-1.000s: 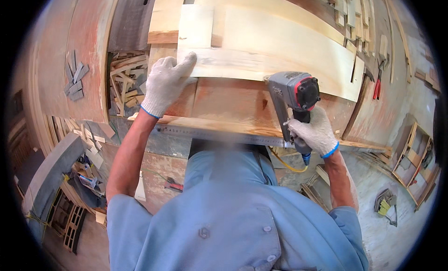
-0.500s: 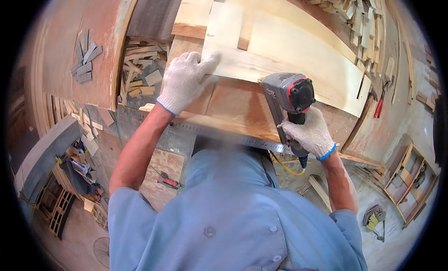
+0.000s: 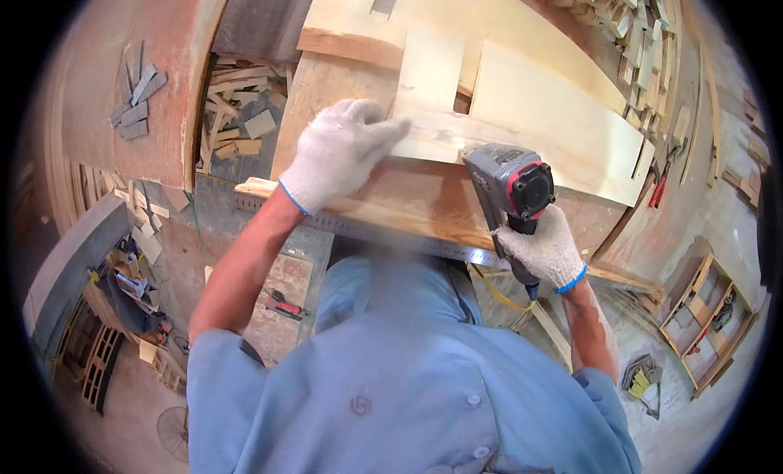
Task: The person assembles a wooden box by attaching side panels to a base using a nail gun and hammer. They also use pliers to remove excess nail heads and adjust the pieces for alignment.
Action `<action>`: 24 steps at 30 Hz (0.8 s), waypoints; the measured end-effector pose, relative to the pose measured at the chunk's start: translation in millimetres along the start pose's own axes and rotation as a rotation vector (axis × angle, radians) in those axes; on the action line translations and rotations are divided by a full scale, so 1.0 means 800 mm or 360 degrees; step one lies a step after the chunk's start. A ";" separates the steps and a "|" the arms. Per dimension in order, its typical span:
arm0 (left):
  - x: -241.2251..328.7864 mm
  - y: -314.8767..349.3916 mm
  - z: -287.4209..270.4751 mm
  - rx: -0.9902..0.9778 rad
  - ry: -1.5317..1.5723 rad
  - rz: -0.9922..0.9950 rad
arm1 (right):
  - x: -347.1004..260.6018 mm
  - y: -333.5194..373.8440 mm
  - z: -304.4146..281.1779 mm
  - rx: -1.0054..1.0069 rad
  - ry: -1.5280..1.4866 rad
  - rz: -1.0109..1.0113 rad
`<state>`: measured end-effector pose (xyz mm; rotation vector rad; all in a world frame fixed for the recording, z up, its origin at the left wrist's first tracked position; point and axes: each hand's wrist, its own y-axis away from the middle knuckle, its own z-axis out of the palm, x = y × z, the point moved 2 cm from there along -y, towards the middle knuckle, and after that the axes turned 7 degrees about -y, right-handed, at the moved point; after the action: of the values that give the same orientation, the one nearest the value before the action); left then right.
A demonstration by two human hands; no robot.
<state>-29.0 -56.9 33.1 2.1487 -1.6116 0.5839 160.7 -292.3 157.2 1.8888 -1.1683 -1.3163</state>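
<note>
Head view: I see left hand [image 3: 338,152] flat on pale wood strip [image 3: 489,143] at 12 o'clock, right hand [image 3: 545,250] closed round nail gun [image 3: 510,184]. Keep strip pinned, nose square, fingers clear.

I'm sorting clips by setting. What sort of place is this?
Most likely a woodworking shop: pale plywood boards on the bench, a nail gun in the right hand, and wood offcuts piled alongside.
</note>
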 end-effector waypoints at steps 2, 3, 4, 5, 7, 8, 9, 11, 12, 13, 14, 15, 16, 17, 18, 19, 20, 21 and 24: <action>-0.017 -0.003 0.001 -0.0027 -0.0006 0.0053 | 0.007 -0.004 0.004 0.0012 0.0045 -0.0045; -0.022 -0.006 0.001 -0.0024 0.0014 0.0055 | 0.007 -0.005 0.006 0.0018 0.0069 -0.0072; -0.026 -0.008 0.005 -0.0035 0.0054 0.0037 | 0.006 -0.004 0.007 0.0022 0.0078 -0.0053; -0.030 -0.011 0.009 -0.0037 0.0090 0.0019 | 0.002 -0.001 0.006 0.0030 0.0091 -0.0042; -0.034 -0.012 0.011 -0.0049 0.0138 -0.0011 | -0.003 -0.003 0.006 0.0029 0.0156 -0.0042; -0.035 -0.015 0.009 -0.0053 0.0152 -0.0016 | -0.005 -0.005 0.006 0.0028 0.0210 -0.0051; -0.035 -0.016 0.008 -0.0058 0.0167 -0.0021 | -0.006 -0.006 0.006 0.0028 0.0265 -0.0061; -0.034 -0.013 0.010 -0.0030 0.0153 -0.0026 | -0.006 -0.004 0.008 0.0004 0.0151 -0.0057; -0.034 -0.012 0.011 -0.0016 0.0145 -0.0031 | -0.007 -0.003 0.009 -0.0010 0.0095 -0.0057; -0.034 -0.012 0.012 -0.0001 0.0148 -0.0034 | -0.013 -0.003 0.011 -0.0041 0.0093 -0.0095; -0.035 -0.012 0.014 0.0007 0.0152 -0.0039 | -0.021 -0.003 0.015 -0.0077 0.0087 -0.0129; -0.036 -0.011 0.015 0.0015 0.0157 -0.0045 | -0.027 -0.004 0.019 -0.0113 0.0081 -0.0163; -0.037 -0.009 0.017 -0.0031 0.0164 -0.0069 | -0.032 -0.007 0.025 -0.0139 0.0082 -0.0163; -0.039 -0.010 0.018 -0.0075 0.0174 -0.0089 | -0.037 -0.012 0.029 -0.0160 0.0085 -0.0160; -0.039 -0.009 0.020 -0.0120 0.0184 -0.0110 | -0.042 -0.017 0.033 -0.0181 0.0087 -0.0157; -0.037 -0.009 0.020 -0.0065 0.0165 -0.0098 | -0.045 -0.026 0.038 -0.0176 0.0134 -0.0203; -0.033 -0.009 0.020 -0.0013 0.0155 -0.0084 | -0.047 -0.028 0.039 -0.0169 0.0188 -0.0216; -0.030 -0.009 0.020 0.0038 0.0145 -0.0068 | -0.048 -0.030 0.039 -0.0162 0.0241 -0.0228; -0.031 -0.016 0.016 -0.0180 0.0302 -0.0220 | -0.040 -0.030 0.044 -0.0069 0.0237 -0.0340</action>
<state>-21.6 -40.9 8.3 2.0361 -1.3515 0.6174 131.7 -251.4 139.5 2.0858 -0.8771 -1.2737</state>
